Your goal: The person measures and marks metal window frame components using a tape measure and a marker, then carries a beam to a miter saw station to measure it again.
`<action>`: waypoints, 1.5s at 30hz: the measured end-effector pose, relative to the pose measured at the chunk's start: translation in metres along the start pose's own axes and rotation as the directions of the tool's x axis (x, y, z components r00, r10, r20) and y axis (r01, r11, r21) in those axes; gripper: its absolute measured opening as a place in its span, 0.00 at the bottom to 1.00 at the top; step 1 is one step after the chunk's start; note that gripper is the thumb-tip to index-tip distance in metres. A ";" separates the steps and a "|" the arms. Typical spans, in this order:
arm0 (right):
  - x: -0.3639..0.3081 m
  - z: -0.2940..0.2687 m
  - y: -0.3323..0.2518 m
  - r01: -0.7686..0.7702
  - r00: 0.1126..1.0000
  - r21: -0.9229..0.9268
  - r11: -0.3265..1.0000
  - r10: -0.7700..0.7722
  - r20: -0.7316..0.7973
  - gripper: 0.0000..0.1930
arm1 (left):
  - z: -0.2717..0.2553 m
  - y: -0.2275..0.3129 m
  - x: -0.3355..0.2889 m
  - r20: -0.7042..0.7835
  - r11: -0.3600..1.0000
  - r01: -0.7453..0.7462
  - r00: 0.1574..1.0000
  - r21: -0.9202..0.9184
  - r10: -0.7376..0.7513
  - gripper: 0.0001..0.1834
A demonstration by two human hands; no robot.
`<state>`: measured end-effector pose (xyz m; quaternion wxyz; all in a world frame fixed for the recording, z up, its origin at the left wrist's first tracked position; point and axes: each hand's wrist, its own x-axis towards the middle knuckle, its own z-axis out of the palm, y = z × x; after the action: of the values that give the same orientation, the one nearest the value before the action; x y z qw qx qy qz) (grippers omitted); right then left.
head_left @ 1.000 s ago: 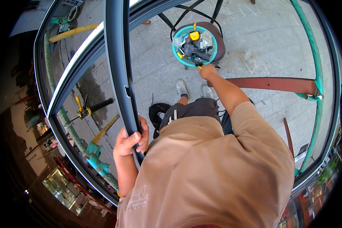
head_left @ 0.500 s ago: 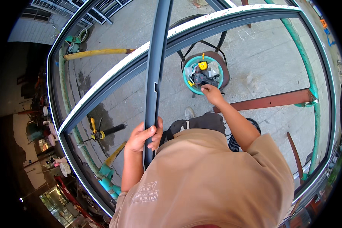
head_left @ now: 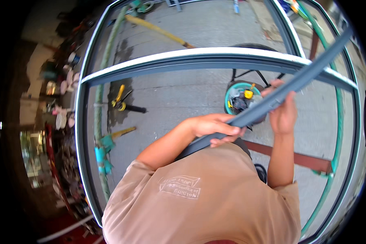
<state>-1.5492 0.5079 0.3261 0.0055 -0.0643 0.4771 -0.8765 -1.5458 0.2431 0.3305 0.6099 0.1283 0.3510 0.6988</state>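
A long dark grey metal profile bar slants across in front of me, from my waist to the upper right. My left hand is wrapped round its lower part, thumb on top. Farther up, my right hand grips the same bar, with fingers showing on both sides of it. Behind the bar is a turquoise basin of tools and small parts, partly covered by it. In the basin lies a yellow tape measure.
A large grey and white window frame surrounds me, its crossbar ahead, resting on green poles. A yellow-handled caulking gun is at left. A reddish-brown metal beam runs to the right, below the basin. Cluttered goods lie far left.
My right hand has left the basin and taken hold of the bar. The bar has swung from nearly upright to slanting right. My view has turned, shifting the frame and basin.
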 end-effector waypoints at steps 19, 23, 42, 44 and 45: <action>0.012 -0.184 -0.284 0.406 0.541 -0.362 0.839 -0.540 -0.645 0.28 | 0.108 0.044 0.004 -0.359 0.129 0.351 0.737 0.927 0.573 0.27; 0.011 -0.206 -0.265 0.360 0.705 -0.307 0.881 -0.472 -0.529 0.30 | 0.082 0.044 -0.021 -0.252 -0.047 0.542 0.464 0.839 0.849 0.26; -0.001 -0.153 -0.115 0.011 0.831 -0.137 0.990 -0.086 -0.550 0.31 | -0.043 0.045 -0.090 -0.140 -0.045 0.688 0.211 0.724 0.967 0.22; 0.006 -0.149 -0.101 -0.038 0.832 -0.116 0.993 -0.033 -0.555 0.31 | -0.048 0.041 -0.103 -0.171 -0.026 0.703 0.208 0.711 0.963 0.22; 0.010 -0.160 -0.094 -0.037 0.853 -0.078 0.996 -0.009 -0.522 0.31 | -0.053 0.045 -0.104 -0.148 -0.039 0.703 0.204 0.710 0.968 0.22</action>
<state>-1.5735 0.6920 0.3205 -0.1202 0.1788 0.4979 -0.8400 -1.5890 0.1271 0.3472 -0.2237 0.1156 0.9486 0.1915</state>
